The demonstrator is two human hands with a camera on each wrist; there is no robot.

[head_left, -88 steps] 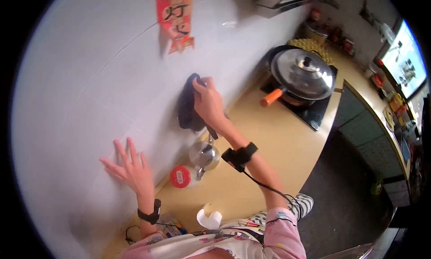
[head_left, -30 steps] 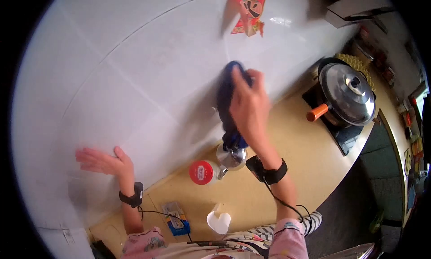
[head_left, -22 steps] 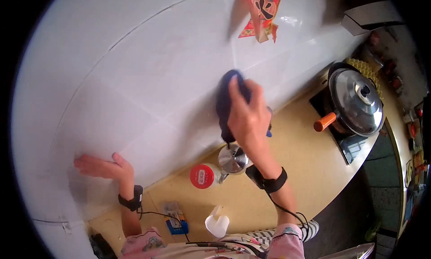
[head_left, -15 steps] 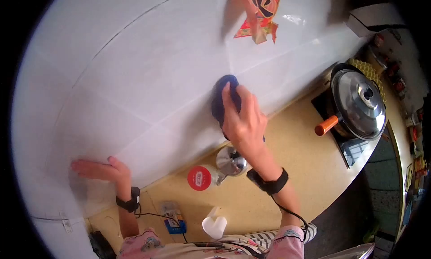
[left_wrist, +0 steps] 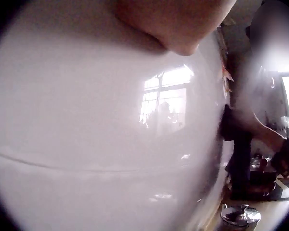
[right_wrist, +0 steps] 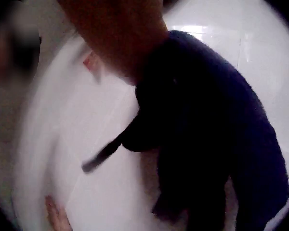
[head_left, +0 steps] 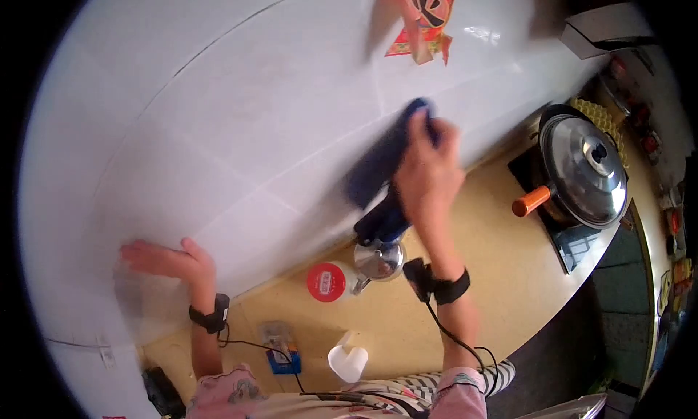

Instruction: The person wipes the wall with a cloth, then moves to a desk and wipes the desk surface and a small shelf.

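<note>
My right hand [head_left: 430, 173] grips a dark blue cloth [head_left: 389, 154] against the white tiled wall [head_left: 240, 121]; part of the cloth hangs down over a metal-lidded pot [head_left: 379, 260]. In the right wrist view the cloth [right_wrist: 207, 110] drapes in folds below the hand [right_wrist: 123, 36], which hides its fingertips. The left hand [head_left: 169, 261] rests on the wall at the lower left, fingers straight. Part of that hand [left_wrist: 178, 24] shows at the top of the left wrist view, above the glossy tile.
A red-lidded jar [head_left: 326, 281] stands beside the small pot. A wok with a steel lid [head_left: 584, 170] and orange handle sits on the stove at right. A white curved piece [head_left: 347, 362] and a blue package [head_left: 281, 350] lie on the counter [head_left: 480, 274]. Red paper [head_left: 424, 15] hangs above.
The right hand has moved the cloth up and to the right along the wall since half a second ago, and the cloth now spreads and hangs lower. The left hand stays on the wall.
</note>
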